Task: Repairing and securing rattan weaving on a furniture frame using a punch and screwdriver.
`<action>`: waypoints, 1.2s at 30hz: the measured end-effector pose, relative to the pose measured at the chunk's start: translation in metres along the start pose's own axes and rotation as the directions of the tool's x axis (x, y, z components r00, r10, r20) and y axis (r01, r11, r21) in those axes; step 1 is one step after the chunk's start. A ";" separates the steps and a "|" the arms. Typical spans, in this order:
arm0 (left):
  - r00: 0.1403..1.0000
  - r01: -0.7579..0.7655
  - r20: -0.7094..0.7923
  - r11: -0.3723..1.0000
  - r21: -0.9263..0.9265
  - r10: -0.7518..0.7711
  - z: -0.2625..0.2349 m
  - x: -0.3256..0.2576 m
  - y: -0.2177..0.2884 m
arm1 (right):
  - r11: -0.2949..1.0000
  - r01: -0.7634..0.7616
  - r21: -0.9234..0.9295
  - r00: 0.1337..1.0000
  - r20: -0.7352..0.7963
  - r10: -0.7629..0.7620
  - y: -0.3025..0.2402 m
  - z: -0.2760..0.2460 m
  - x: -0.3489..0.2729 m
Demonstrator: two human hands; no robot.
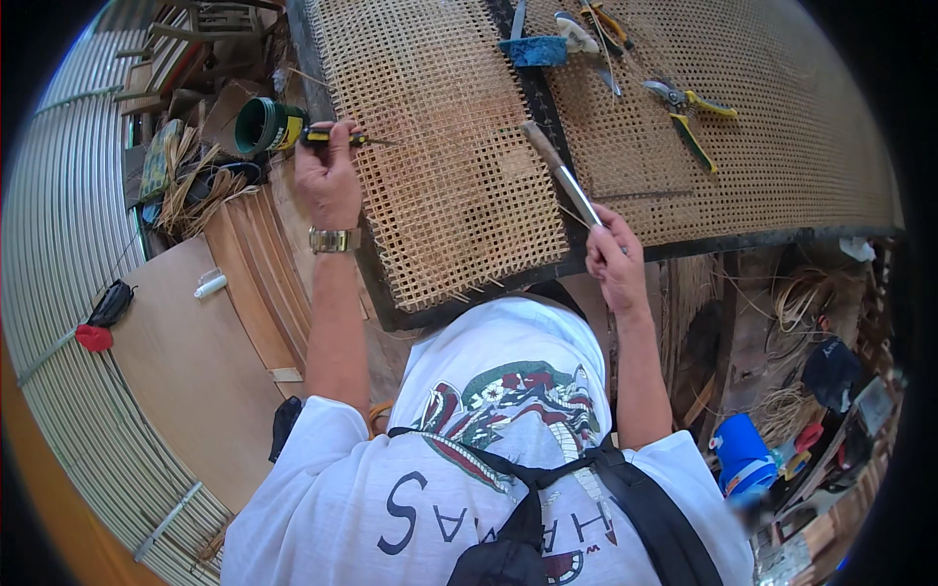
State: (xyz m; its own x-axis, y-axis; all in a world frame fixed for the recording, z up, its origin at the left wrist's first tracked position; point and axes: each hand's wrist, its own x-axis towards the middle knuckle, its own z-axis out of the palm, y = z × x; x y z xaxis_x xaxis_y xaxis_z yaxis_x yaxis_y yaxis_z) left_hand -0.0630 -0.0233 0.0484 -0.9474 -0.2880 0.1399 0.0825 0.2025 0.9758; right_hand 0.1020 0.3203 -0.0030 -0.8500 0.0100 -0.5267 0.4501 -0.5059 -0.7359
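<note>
My left hand (329,186), with a metal-banded watch at its wrist, is closed around a black and yellow screwdriver (332,137). Its thin shaft points right, over the left part of a woven cane sheet (440,98). My right hand (616,256) grips the silvery shaft of a tool with a brown, wooden-looking end (544,148). That brown end points up and left, over the right part of the cane sheet. Loose cane ends stick out along the sheet's near edge, which lies on a dark frame (430,314).
More cane webbing (772,127) spreads right, carrying yellow-handled pruning shears (689,100) and a blue block (532,51). Left of the frame are a dark green tub (262,127) and long wooden boards (256,269). A blue bucket (745,454) stands at lower right.
</note>
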 end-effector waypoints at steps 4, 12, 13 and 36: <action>0.994 0.106 0.032 0.994 -0.021 -0.105 -0.008 -0.002 -0.007 | 0.999 -0.028 0.020 0.998 -0.062 0.029 0.001 -0.021 -0.010; 0.992 -0.022 0.126 0.986 0.163 0.002 0.032 -0.005 -0.027 | 0.979 -0.144 -0.147 0.985 0.070 0.156 0.002 0.019 -0.012; 0.991 -0.047 0.131 0.981 0.186 0.023 0.036 -0.006 -0.032 | 0.972 -0.137 -0.191 0.976 0.143 0.166 0.003 0.022 -0.009; 0.981 -0.120 0.185 0.938 0.325 0.061 0.050 0.024 -0.032 | 0.910 0.106 -0.400 0.900 0.428 0.084 -0.008 0.065 0.030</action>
State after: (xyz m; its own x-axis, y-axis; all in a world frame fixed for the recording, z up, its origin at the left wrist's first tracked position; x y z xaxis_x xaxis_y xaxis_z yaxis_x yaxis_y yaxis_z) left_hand -0.1038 0.0098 0.0126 -0.9814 -0.0972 0.1657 0.0902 0.5285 0.8441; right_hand 0.0547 0.2686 0.0151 -0.8442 -0.4029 -0.3534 0.4296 -0.1144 -0.8957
